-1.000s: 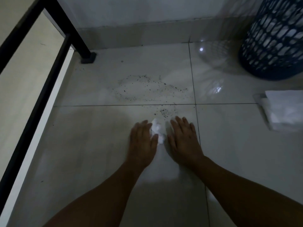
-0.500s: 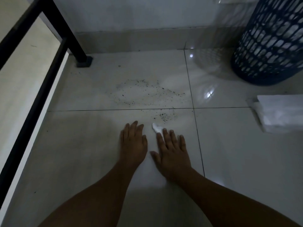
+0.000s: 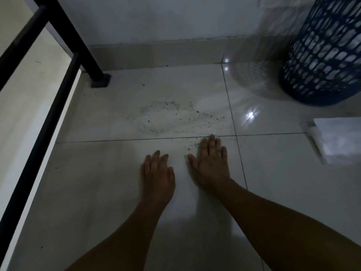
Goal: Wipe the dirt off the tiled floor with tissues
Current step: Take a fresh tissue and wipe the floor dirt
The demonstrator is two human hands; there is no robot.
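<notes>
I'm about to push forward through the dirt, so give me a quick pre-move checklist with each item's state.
1. Tissue under right hand: ok, white tip peeks out in front.
2. Dirt ring ahead of it: ok, specks not yet wiped.
3. Left hand off the dirt: ok, flat on bare tile.
4. Spare tissues nearby: ok, at right.
5. Tissue clean enough: cannot tell, mostly hidden.

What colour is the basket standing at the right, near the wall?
The basket is dark blue, with a lattice of holes; the head view shows it.
</notes>
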